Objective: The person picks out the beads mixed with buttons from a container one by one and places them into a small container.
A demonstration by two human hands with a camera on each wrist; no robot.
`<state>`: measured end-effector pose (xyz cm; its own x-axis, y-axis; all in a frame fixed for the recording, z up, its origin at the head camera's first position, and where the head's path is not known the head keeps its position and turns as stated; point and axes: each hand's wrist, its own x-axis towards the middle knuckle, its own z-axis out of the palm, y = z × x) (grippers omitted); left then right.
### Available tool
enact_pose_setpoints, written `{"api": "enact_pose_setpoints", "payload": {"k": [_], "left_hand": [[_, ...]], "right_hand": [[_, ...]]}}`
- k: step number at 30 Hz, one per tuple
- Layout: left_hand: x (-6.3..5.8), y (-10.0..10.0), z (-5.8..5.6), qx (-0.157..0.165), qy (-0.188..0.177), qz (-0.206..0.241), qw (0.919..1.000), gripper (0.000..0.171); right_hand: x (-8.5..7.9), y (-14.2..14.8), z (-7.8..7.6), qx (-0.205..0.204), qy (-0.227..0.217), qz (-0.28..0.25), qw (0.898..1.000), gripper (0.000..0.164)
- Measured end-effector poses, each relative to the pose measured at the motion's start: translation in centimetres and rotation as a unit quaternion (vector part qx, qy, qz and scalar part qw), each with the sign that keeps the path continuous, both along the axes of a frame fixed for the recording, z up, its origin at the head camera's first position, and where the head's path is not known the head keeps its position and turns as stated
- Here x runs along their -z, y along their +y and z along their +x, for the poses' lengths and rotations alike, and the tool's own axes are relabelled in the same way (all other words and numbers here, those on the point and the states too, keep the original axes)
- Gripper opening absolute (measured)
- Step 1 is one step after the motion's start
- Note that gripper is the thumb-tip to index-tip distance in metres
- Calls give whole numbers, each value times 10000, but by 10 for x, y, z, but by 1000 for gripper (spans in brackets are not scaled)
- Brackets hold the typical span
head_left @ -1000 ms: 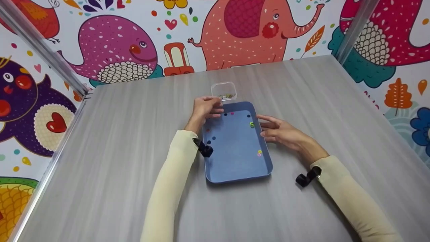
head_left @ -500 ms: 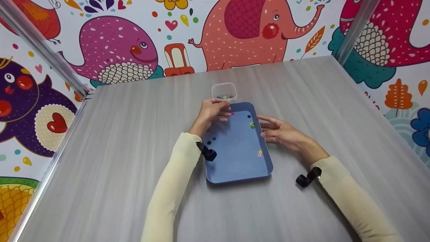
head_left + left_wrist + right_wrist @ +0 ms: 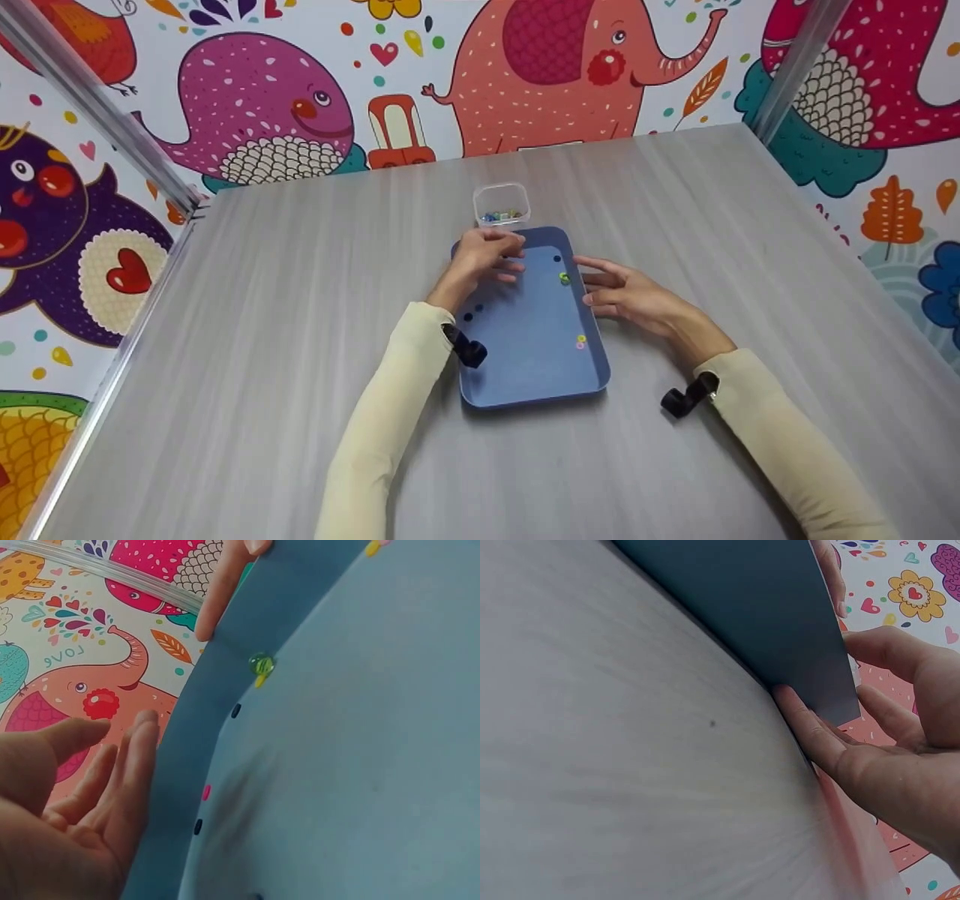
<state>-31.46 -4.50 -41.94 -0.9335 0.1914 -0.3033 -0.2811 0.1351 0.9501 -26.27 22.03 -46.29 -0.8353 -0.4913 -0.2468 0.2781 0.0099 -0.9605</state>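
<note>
My left hand (image 3: 484, 259) hovers over the far left part of the blue tray (image 3: 532, 382), fingers loosely spread. In the left wrist view nothing shows between thumb and fingers. Along the tray's right wall, my right hand (image 3: 630, 296) touches the outside with nearly straight fingers (image 3: 810, 727). A clear green marble (image 3: 262, 664) lies inside by that wall, beside a small yellow disc (image 3: 260, 681). Small black discs (image 3: 557, 259) and a pink disc (image 3: 206, 792) lie near the edges. A yellow disc (image 3: 581, 339) and a pink one (image 3: 580, 346) sit at the right.
Just behind the tray stands a small clear plastic box (image 3: 501, 201) with several marbles (image 3: 499, 217) in it. The grey table (image 3: 285, 337) reaches to printed walls (image 3: 270, 105) at the back and sides. Each wrist carries a black camera (image 3: 469, 351).
My left hand has moved right and a little nearer, from beside the clear box to over the tray. More of the marbles in the box show. My right hand has stayed in place.
</note>
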Motion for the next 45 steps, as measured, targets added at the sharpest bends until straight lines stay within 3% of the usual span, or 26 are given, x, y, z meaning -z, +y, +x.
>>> {"api": "enact_pose_setpoints", "payload": {"k": [14,45], "left_hand": [[6,6,9,411,-231,-339,9983,25],[14,24,16,856,-403,-687,9931,29]], "right_hand": [[-1,-1,0,-6,-8,-37,10000,79],[-1,-1,0,8,-29,95,10000,80]]}}
